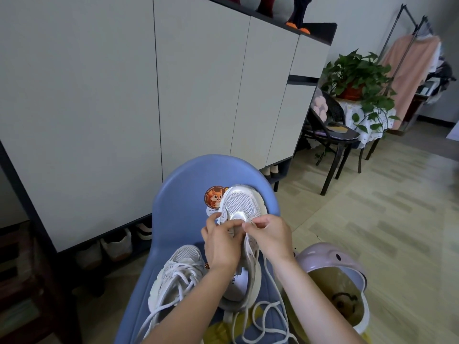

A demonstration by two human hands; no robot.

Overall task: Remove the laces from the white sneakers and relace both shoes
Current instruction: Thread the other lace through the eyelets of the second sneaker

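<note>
Two white sneakers lie on a blue chair seat (178, 199). The right sneaker (239, 204) points its toe away from me, and most of its eyelets stand bare. My left hand (219, 244) grips this shoe at its lowest eyelets. My right hand (269, 235) pinches the white lace (260, 316) at the same spot near the toe; the lace's long loose part trails down over the seat toward me. The left sneaker (176, 276) lies beside my left forearm, still laced, with its lace ends hanging loose.
A pink child's stool or potty (330, 259) stands right of the chair. A tall white shoe cabinet (124, 95) fills the left and back, with shoes beneath it. A dark chair (330, 135) and a potted plant (357, 78) stand at the back right.
</note>
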